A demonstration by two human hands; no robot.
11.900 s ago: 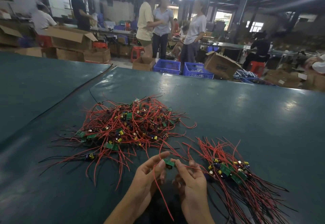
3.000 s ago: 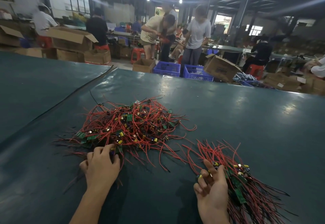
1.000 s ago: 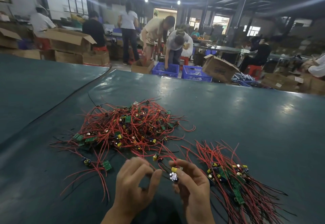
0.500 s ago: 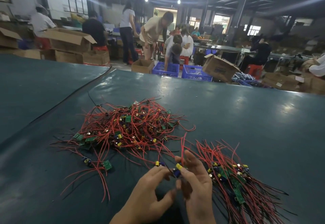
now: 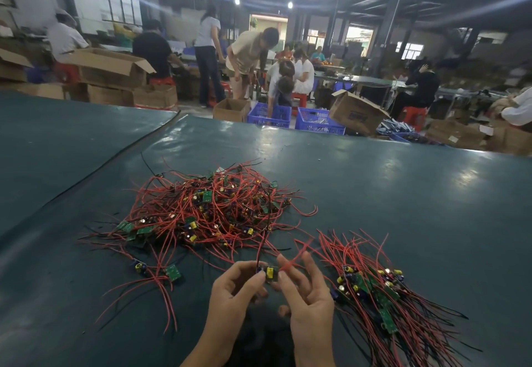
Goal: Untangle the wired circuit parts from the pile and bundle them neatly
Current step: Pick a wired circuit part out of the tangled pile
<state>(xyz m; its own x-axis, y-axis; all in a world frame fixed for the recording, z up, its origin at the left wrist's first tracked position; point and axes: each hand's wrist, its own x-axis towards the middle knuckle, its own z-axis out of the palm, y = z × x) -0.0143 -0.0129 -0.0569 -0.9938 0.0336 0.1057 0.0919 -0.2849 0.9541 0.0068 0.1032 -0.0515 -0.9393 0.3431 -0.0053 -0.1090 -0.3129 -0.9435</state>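
Note:
A tangled pile (image 5: 210, 211) of small green circuit boards with red and black wires lies on the dark teal table (image 5: 388, 194). To its right lies a sorted bundle (image 5: 383, 283) with wires fanned toward me. Between them, my left hand (image 5: 233, 294) and my right hand (image 5: 308, 294) pinch one circuit part (image 5: 269, 273) with a yellow component, held just above the table. Its red and black wires rise from it toward the pile. Two loose circuit parts (image 5: 172, 272) lie left of my hands.
Beyond the table's far edge stand blue crates (image 5: 319, 120) and cardboard boxes (image 5: 355, 113). Several people work among them in the hall. A seam (image 5: 121, 162) runs diagonally across the table cover at the left.
Both hands have lifted the part a little and turned it; its yellow component now faces me and the wires stand upward. The pile and bundle have not moved.

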